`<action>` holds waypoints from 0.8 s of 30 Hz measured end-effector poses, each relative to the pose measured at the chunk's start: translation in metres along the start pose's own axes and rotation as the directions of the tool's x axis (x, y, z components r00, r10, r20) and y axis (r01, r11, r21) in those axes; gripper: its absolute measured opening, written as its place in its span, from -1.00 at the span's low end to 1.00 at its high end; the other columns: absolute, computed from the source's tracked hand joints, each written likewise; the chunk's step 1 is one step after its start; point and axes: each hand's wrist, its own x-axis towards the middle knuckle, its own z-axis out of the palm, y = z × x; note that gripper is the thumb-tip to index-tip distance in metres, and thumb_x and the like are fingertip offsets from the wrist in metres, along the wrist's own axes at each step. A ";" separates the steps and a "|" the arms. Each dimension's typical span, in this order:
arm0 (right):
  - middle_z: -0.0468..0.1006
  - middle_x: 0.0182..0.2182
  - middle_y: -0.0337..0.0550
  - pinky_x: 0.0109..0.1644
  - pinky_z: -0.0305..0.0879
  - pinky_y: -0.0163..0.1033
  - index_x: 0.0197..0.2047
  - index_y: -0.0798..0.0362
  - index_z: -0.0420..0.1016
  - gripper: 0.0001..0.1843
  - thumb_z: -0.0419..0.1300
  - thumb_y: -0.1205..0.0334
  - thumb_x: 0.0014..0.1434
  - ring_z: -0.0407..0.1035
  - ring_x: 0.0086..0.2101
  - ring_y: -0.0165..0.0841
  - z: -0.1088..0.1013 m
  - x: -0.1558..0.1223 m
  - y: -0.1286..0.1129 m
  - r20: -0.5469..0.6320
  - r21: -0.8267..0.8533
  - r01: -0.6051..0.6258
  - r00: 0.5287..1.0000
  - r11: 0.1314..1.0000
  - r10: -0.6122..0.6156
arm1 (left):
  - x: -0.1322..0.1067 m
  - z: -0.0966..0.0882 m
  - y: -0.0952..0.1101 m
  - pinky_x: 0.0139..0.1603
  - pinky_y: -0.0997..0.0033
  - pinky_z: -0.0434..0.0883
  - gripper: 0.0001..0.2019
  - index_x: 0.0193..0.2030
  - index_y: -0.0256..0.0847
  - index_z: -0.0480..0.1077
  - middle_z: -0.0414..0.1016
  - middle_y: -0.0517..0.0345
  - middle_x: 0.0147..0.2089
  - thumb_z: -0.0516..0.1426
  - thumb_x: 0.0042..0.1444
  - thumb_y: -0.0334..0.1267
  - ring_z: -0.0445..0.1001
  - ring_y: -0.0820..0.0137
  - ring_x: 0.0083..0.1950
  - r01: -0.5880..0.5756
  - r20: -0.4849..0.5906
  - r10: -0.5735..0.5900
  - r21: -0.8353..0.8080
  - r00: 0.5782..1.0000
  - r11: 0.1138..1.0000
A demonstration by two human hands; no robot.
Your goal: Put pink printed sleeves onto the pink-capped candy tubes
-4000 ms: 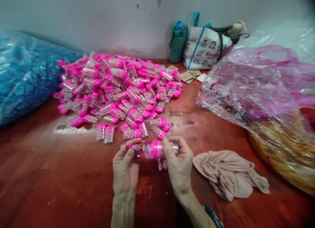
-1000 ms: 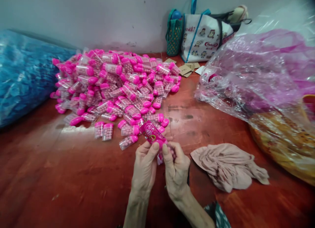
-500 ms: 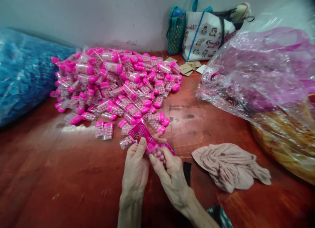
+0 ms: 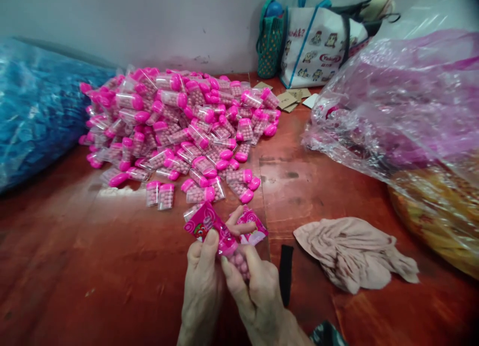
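Observation:
My left hand point(image 4: 204, 276) is closed, its thumb pressing on a pink printed wrapper point(image 4: 209, 226) with a red cartoon figure. My right hand point(image 4: 258, 291) is closed around a small clear candy bottle point(image 4: 239, 264) filled with pink balls. The wrapper's lower end meets the top of this bottle, so the bottle's cap is hidden. Just beyond my right fingers, two of them stretched forward, another pink printed wrapper point(image 4: 254, 226) shows; whether it is touched I cannot tell. A big pile of pink-capped candy bottles point(image 4: 179, 121) lies ahead on the red-brown floor point(image 4: 112, 266).
At the left bulges a large clear bag of blue pieces point(image 4: 41, 116). Pink-tinted plastic sheeting point(image 4: 392, 96) spreads at the right over a yellow cushion-like thing point(image 4: 437, 221). A beige cloth point(image 4: 352, 251), a black strip point(image 4: 286, 273), cardboard pieces point(image 4: 288, 100) and a white tote bag point(image 4: 314, 47) are also there.
Both hands have come lower and nearer to me with the wrapper and candy bottle. More of the second wrapper shows beyond my right fingers. The view has shifted slightly.

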 end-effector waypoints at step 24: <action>0.34 -0.52 -0.30 -0.45 0.14 -0.38 -0.15 0.08 0.37 -0.77 0.03 0.14 0.22 0.22 -0.53 -0.49 0.003 0.013 0.004 0.028 0.287 -0.170 0.985 0.943 0.169 | 0.000 -0.003 -0.009 -0.30 0.36 0.47 -0.73 -0.13 -0.24 0.45 0.56 -0.05 -0.19 0.10 0.08 -0.17 0.54 0.23 -0.24 -0.050 0.026 0.049 0.040 0.998 0.998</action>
